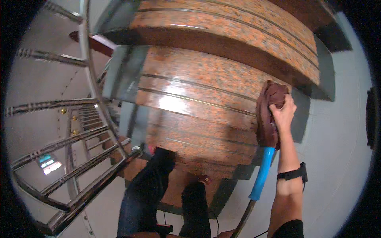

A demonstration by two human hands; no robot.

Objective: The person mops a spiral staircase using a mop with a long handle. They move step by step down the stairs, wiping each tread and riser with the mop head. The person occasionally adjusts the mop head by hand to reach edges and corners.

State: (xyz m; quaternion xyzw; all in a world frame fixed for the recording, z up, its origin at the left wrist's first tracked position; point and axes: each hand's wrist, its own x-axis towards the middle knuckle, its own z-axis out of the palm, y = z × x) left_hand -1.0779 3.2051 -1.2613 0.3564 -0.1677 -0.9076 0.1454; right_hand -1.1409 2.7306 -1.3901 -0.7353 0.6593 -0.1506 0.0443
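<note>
Maroon cloth (269, 119) lies bunched at the right end of a granite stair tread (202, 89). My right hand (284, 111) grips its upper part, thumb on the near side. Out of the cloth's lower end comes a blue sleeve (263, 174) on a thin pole (245, 215), which slants down to the bottom edge. The cloth hides whatever the pole carries at that end. Only a sliver of my left hand (225, 233) shows at the bottom edge, against the pole; its fingers are mostly cut off.
A metal stair railing (95, 86) runs along the left, with another flight visible through it. A higher step (223, 20) rises ahead. At right stands a pale wall (336, 142). My legs (146, 184) are on the steps below, and a thin cable (217, 223) hangs near them.
</note>
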